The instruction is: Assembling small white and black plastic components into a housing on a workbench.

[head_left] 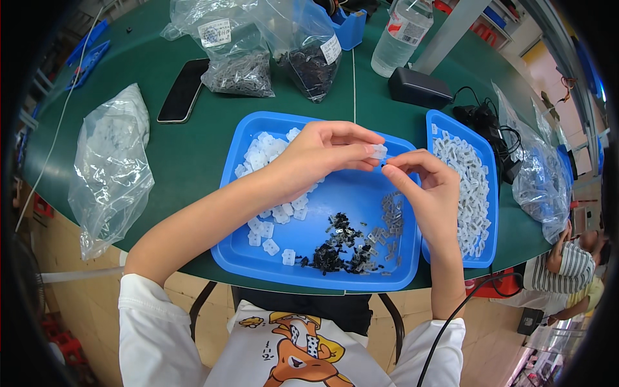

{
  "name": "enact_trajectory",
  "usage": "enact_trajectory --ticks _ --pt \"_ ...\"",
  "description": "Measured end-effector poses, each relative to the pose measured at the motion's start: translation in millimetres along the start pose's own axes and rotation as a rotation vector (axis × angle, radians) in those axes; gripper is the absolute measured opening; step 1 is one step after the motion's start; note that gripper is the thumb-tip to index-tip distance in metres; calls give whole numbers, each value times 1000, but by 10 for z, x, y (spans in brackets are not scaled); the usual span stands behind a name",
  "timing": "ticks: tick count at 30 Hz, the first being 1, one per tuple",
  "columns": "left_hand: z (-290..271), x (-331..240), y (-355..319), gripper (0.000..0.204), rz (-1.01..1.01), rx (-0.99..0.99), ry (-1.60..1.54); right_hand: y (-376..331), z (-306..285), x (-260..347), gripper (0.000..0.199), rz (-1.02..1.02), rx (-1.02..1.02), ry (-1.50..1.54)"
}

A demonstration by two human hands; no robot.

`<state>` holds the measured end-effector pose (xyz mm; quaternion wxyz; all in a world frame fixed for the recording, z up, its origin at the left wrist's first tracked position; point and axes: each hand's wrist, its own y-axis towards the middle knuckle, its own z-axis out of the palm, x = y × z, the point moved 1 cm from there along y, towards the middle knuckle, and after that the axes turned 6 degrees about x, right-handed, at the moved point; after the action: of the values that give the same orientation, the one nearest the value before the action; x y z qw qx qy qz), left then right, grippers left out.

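Note:
Over a blue tray (309,193) my two hands come close together. Between the thumb and fingers of my left hand (329,149) is a small translucent white plastic piece (378,151). My right hand (429,184) pinches a tiny black part (383,165) just below that piece; whether the two touch I cannot tell. Inside the tray, loose white plastic pieces (260,155) lie along the left side. A heap of tiny black parts (329,255) sits near the front, and small grey clear parts (391,222) are scattered beneath my right hand.
A second blue tray (428,138) full of small whitish pieces stands at the right. Behind are bags of grey parts (240,72) and black parts (314,68), a phone (184,91), a water bottle (401,39) and a dark box (419,88). A plastic bag (113,168) lies left.

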<state>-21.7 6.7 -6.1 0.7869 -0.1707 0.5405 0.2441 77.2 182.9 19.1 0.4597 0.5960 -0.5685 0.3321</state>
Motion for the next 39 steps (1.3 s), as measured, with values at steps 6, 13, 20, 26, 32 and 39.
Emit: enact_trajectory --ticks 6,13,20,26,32,39 --pt "33 -28 -16 29 -22 18 -40 -9 69 -19 11 34 -73 144" --pt "58 -38 -22 30 -26 42 -48 -17 66 -47 11 8 -120 115" --pt "69 -24 -30 29 31 30 10 -17 59 -38 10 24 -118 94" --pt "71 -32 -29 25 56 14 83 -13 51 -50 10 41 -115 84" --pt "80 -44 -44 22 107 9 215 -5 91 26 20 95 -121 174" --pt "121 -37 -72 19 142 4 317 -22 102 17 17 146 1 228"
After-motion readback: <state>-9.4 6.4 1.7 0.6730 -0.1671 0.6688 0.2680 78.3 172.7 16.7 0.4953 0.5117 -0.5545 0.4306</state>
